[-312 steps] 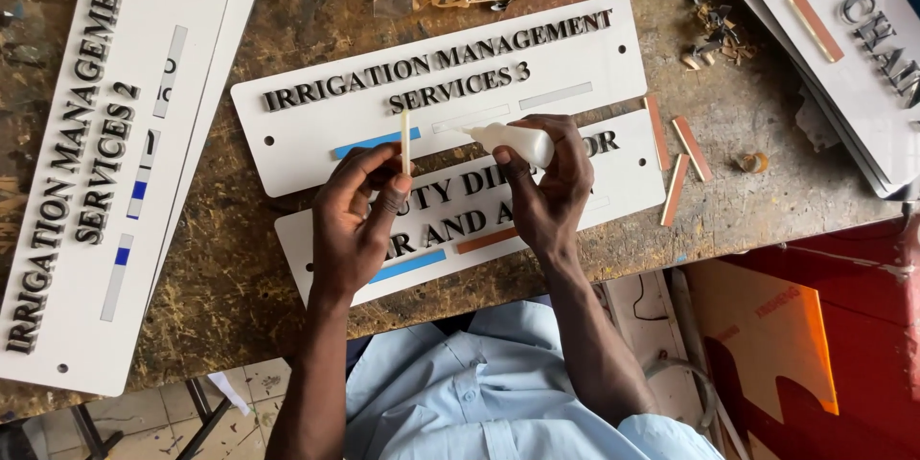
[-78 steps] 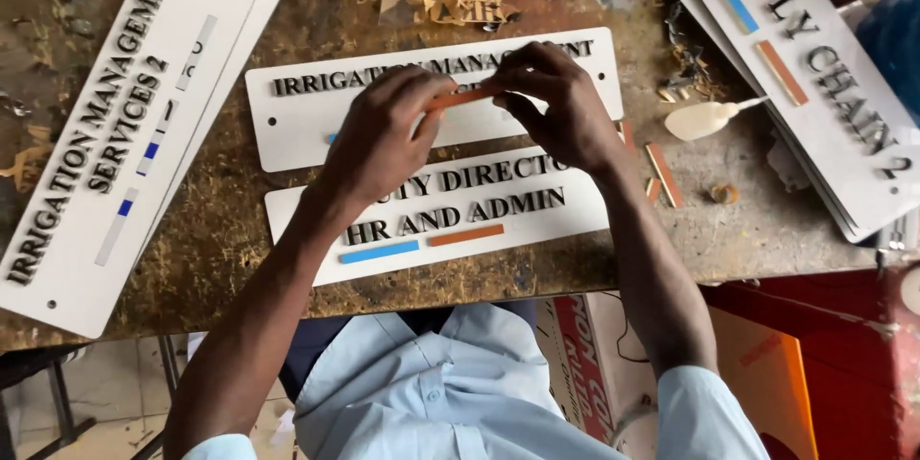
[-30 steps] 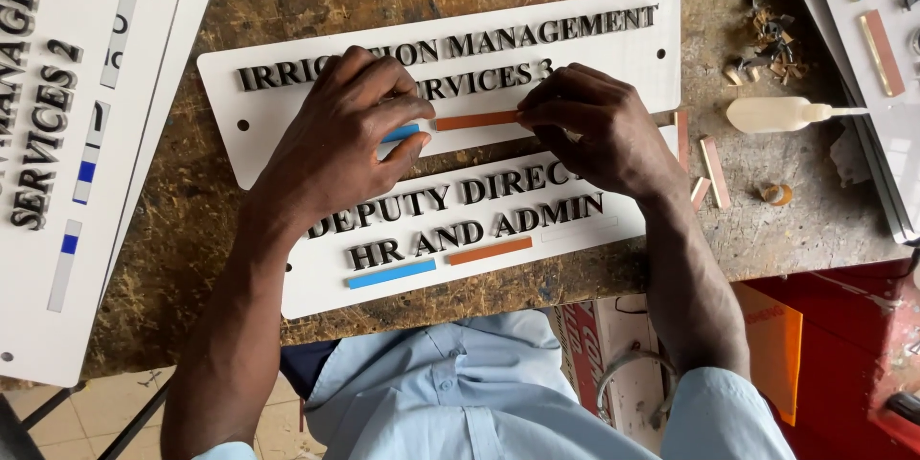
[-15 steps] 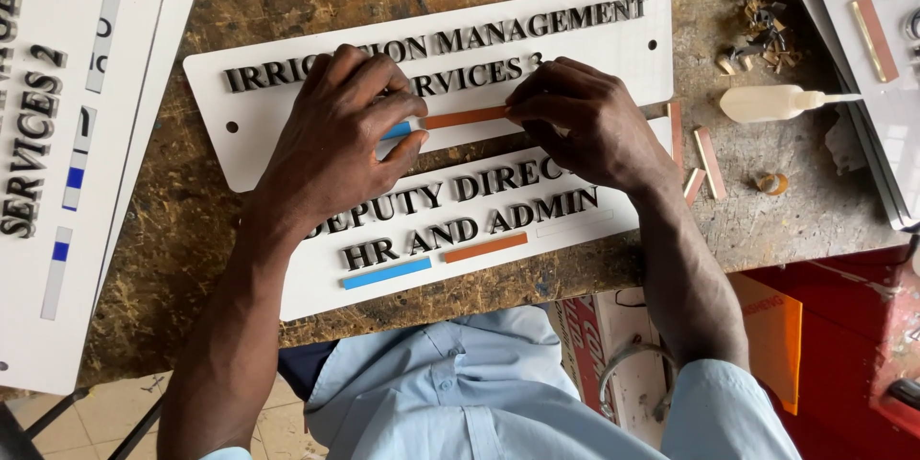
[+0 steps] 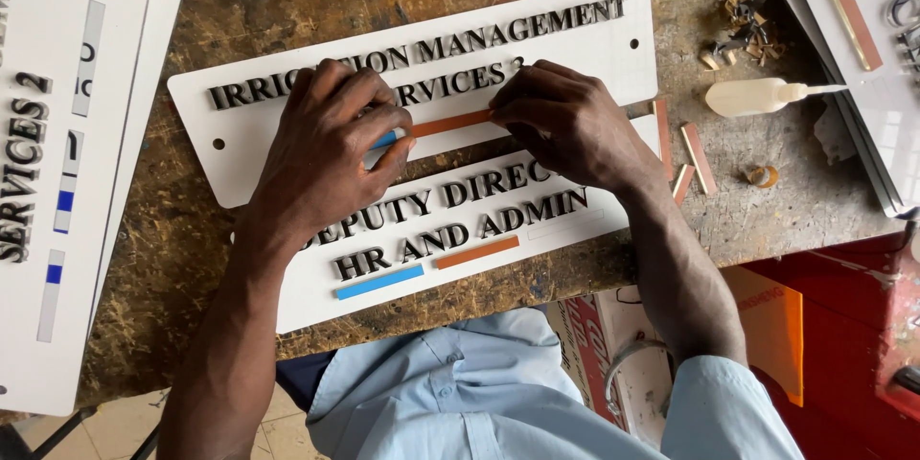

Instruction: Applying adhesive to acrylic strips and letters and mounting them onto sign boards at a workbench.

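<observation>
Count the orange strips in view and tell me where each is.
6, and more may be hidden. One lies under both hands on the upper sign, one on the lower sign, three loose on the bench right of the signs, and one on the far-right sign.

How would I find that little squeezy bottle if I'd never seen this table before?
Start at the worn wooden workbench and go to its right side, past the upper white sign plate that the hands press on. The glue bottle lies on its side there, above some loose orange strips. It is the only cream, rounded thing, with a thin pointed nozzle aimed right.
</observation>
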